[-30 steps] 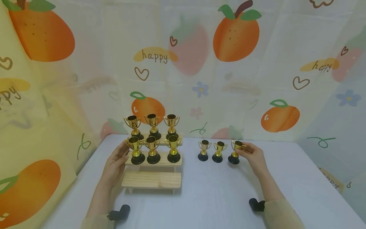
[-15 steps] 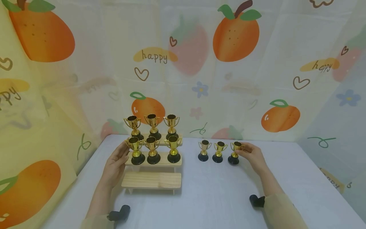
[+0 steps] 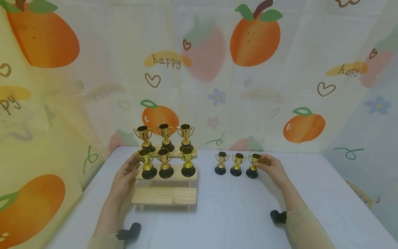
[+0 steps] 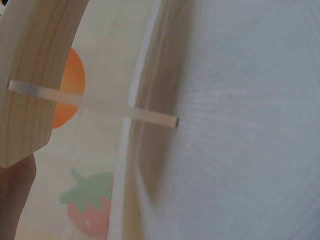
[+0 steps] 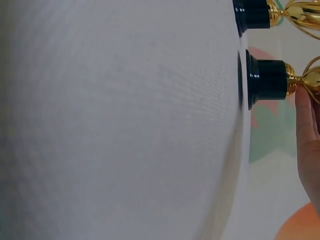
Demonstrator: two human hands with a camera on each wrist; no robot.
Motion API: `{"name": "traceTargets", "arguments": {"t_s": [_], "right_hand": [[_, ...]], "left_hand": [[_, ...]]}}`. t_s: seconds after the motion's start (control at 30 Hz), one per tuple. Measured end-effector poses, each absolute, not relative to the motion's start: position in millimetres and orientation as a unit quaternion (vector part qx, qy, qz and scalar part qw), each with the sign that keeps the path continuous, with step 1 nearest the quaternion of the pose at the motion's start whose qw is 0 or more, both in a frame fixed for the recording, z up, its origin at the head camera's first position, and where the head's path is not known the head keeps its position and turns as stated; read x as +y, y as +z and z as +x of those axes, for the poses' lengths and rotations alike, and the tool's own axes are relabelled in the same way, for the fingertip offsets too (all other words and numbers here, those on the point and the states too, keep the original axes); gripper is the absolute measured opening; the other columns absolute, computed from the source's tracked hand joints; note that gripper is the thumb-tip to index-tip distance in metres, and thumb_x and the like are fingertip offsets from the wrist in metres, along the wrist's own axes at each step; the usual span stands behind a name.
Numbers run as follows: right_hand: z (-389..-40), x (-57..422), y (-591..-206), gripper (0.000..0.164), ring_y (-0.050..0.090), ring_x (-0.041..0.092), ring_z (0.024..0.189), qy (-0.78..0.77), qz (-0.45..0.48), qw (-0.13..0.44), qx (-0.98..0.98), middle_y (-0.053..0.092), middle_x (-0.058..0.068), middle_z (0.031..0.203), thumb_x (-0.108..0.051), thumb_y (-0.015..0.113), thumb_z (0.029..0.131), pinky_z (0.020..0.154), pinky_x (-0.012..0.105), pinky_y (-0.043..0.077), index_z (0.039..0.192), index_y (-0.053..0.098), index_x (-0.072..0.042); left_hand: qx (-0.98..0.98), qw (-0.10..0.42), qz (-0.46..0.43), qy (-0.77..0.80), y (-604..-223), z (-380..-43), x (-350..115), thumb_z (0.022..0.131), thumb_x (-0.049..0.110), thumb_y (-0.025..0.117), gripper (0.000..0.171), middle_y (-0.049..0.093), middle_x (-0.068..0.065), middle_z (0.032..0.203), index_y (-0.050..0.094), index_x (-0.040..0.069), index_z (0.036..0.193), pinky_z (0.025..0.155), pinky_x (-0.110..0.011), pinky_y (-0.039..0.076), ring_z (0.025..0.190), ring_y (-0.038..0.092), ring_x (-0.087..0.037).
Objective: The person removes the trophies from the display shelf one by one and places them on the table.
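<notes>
My right hand (image 3: 273,169) pinches a small gold trophy cup (image 3: 255,158) by its cup and handle. The trophy stands upright, its black base (image 5: 267,80) close over the white table. To its left are two similar trophies, a middle one (image 3: 238,159) and a far one (image 3: 222,157). My left hand (image 3: 124,178) holds the left end of a three-tier wooden display stand (image 3: 164,196), at the middle tier, with part of the fingers hidden. In the left wrist view that hand sits against the end of a plank (image 4: 37,75). Three trophies (image 3: 166,155) stand on the middle tier.
Three more trophies (image 3: 163,129) stand on the top tier, at the back. The lowest tier is bare wood. A fruit-printed cloth (image 3: 199,103) hangs behind the white table (image 3: 236,214). A clear support leg (image 4: 95,102) shows under the plank.
My right hand has shifted slightly left with its trophy, nearer to the two beside it. The left hand has stayed at the stand. The head view has shifted very slightly.
</notes>
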State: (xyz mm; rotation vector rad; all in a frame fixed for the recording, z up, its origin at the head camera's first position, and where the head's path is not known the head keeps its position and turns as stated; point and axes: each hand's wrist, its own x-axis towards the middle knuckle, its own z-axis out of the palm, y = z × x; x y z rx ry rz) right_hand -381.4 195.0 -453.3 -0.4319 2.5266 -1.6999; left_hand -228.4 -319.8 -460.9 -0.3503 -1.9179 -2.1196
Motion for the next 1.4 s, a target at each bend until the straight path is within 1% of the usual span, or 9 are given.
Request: {"name": "traceTargets", "arguments": {"t_s": [0.1, 0.23, 0.33, 0.57, 0.7, 0.8, 0.9, 1.2, 1.4], "right_hand": [[-381.9, 193.7, -453.8, 0.054, 0.06, -0.012, 0.091, -0.551, -0.146, 0.031, 0.821, 0.062, 0.025, 0.127, -0.019, 0.067, 0.094, 0.084, 0.008, 0.052, 0.138, 0.048, 0.007], [-382.2, 193.0, -455.0, 0.053, 0.061, -0.011, 0.091, -0.556, -0.151, 0.032, 0.817, 0.065, 0.019, 0.121, -0.017, 0.067, 0.094, 0.084, 0.008, 0.052, 0.136, 0.049, 0.008], [-382.0, 193.4, -456.1, 0.052, 0.061, -0.01, 0.091, -0.557, -0.154, 0.034, 0.815, 0.066, 0.015, 0.119, -0.016, 0.067, 0.094, 0.084, 0.008, 0.052, 0.136, 0.049, 0.008], [-381.8, 194.1, -456.2, 0.053, 0.059, -0.011, 0.091, -0.556, -0.155, 0.035, 0.816, 0.062, 0.026, 0.126, -0.015, 0.066, 0.094, 0.084, 0.008, 0.051, 0.139, 0.047, 0.008], [-382.7, 194.6, -456.6, 0.054, 0.059, -0.01, 0.09, -0.554, -0.152, 0.036, 0.818, 0.062, 0.028, 0.127, -0.015, 0.066, 0.094, 0.083, 0.008, 0.051, 0.139, 0.047, 0.008], [-383.9, 194.9, -457.1, 0.055, 0.059, -0.011, 0.09, -0.545, -0.147, 0.037, 0.825, 0.062, 0.028, 0.127, -0.016, 0.066, 0.094, 0.084, 0.007, 0.051, 0.14, 0.046, 0.007], [-384.9, 195.7, -457.2, 0.054, 0.059, -0.01, 0.091, -0.535, -0.139, 0.037, 0.833, 0.062, 0.027, 0.128, -0.017, 0.066, 0.095, 0.084, 0.007, 0.05, 0.14, 0.047, 0.006], [-384.3, 197.9, -457.6, 0.052, 0.06, -0.01, 0.091, -0.537, -0.144, 0.034, 0.83, 0.065, 0.023, 0.124, -0.014, 0.067, 0.093, 0.083, 0.01, 0.051, 0.138, 0.05, 0.006], [-384.0, 198.3, -457.9, 0.055, 0.059, -0.01, 0.093, -0.547, -0.145, 0.036, 0.823, 0.066, 0.02, 0.123, -0.01, 0.068, 0.092, 0.083, 0.01, 0.051, 0.14, 0.047, 0.007]], "left_hand": [[-0.66, 0.127, -0.118, -0.731, -460.4, -228.3, -320.1, 0.104, 0.002, 0.038, 0.06, 0.012, -0.009, 0.168, 0.01, 0.002, 0.158, 0.118, -0.011, 0.028, 0.13, 0.041, 0.021], [-0.657, 0.126, -0.122, -0.733, -460.6, -227.7, -320.5, 0.104, 0.001, 0.037, 0.06, 0.016, -0.004, 0.168, 0.012, 0.004, 0.158, 0.119, -0.013, 0.027, 0.13, 0.041, 0.02], [-0.657, 0.127, -0.124, -0.733, -461.2, -227.9, -320.7, 0.104, 0.001, 0.038, 0.06, 0.021, 0.002, 0.166, 0.013, 0.005, 0.158, 0.118, -0.011, 0.028, 0.13, 0.041, 0.02], [-0.654, 0.131, -0.127, -0.734, -461.2, -229.0, -320.5, 0.104, 0.001, 0.037, 0.06, 0.021, 0.002, 0.166, 0.011, 0.002, 0.158, 0.117, -0.01, 0.029, 0.13, 0.041, 0.02], [-0.651, 0.134, -0.129, -0.736, -461.4, -228.1, -320.2, 0.104, 0.001, 0.038, 0.06, 0.028, 0.009, 0.163, 0.012, 0.002, 0.158, 0.116, -0.009, 0.03, 0.13, 0.042, 0.019], [-0.65, 0.135, -0.133, -0.736, -461.4, -228.3, -320.2, 0.104, 0.0, 0.037, 0.059, 0.032, 0.012, 0.161, 0.013, 0.002, 0.158, 0.114, -0.007, 0.031, 0.131, 0.042, 0.018], [-0.653, 0.135, -0.133, -0.734, -461.2, -229.4, -320.4, 0.104, -0.001, 0.036, 0.059, 0.031, 0.01, 0.162, 0.014, 0.003, 0.158, 0.112, -0.006, 0.032, 0.131, 0.042, 0.018], [-0.653, 0.134, -0.131, -0.733, -461.3, -229.2, -320.3, 0.104, 0.001, 0.037, 0.058, 0.033, 0.014, 0.159, 0.015, 0.005, 0.158, 0.114, -0.007, 0.032, 0.131, 0.042, 0.018], [-0.647, 0.131, -0.124, -0.741, -461.5, -227.2, -319.3, 0.104, 0.002, 0.039, 0.06, 0.039, 0.021, 0.153, 0.013, 0.004, 0.158, 0.12, -0.015, 0.027, 0.13, 0.043, 0.017]]}}
